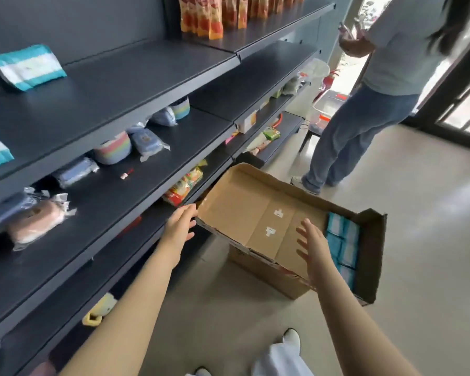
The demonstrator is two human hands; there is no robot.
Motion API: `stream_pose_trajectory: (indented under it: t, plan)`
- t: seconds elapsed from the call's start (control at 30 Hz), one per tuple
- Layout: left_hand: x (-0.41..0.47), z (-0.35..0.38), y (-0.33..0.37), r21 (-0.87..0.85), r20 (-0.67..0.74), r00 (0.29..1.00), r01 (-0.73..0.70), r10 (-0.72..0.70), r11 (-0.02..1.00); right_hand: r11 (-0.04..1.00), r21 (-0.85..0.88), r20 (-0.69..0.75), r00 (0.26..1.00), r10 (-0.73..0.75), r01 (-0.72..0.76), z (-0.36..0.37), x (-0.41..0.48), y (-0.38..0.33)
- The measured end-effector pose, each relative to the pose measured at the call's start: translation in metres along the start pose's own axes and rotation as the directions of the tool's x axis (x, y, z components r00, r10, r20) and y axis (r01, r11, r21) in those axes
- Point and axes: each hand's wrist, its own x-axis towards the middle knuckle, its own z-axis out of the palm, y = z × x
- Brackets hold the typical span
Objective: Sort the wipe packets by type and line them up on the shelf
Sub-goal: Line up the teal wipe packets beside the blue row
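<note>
Both hands are empty, fingers straight. Left hand (pixel 179 226) is at the cardboard box (pixel 236 213) edge, likely steadying it; right hand (pixel 314 248) hovers beside wipe packets (pixel 342 240).

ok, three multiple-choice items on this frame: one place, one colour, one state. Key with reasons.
1. Where in the cardboard box do the wipe packets lie?
A) its right end
B) its left end
C) its middle

2. What colour is the packet on the upper shelf?
A) red
B) teal and white
C) black

3. How is the right hand?
A) gripping a packet
B) open, fingers spread above the box floor
C) out of view

Key: 1 A, they sit against the right wall, with the rest of the floor bare. 2 B, teal bands flank a white stripe. 3 B, the spread fingers hold nothing.
</note>
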Motion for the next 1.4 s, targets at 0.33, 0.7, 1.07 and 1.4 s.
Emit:
stream_pose_trajectory:
  t: [0.33, 0.7, 1.07, 1.4]
  plan:
    - [0.025, 0.179, -0.039, 0.029, 0.133, 0.961, 0.242, -0.244, 0.97, 0.951, 0.208, -0.132, 0.957, 0.259, -0.229, -0.162, 0.068, 0.032]
    - [0.05, 0.323, -0.061, 0.166, 0.201, 0.9, 0.357, -0.386, 0.919, 0.921, 0.221, -0.152, 0.921, 0.359, -0.322, -0.261, 0.149, 0.037]
    - [0.161, 0.415, -0.083, 0.366, 0.267, 0.798, 0.435, -0.54, 0.823, 0.891, 0.22, -0.235, 0.865, 0.444, -0.398, -0.264, 0.268, 0.042]
    - [0.266, 0.508, -0.138, 0.537, 0.302, 0.772, 0.347, -0.56, 0.769, 0.888, 0.229, -0.253, 0.857, 0.449, -0.398, -0.269, 0.417, 0.084]
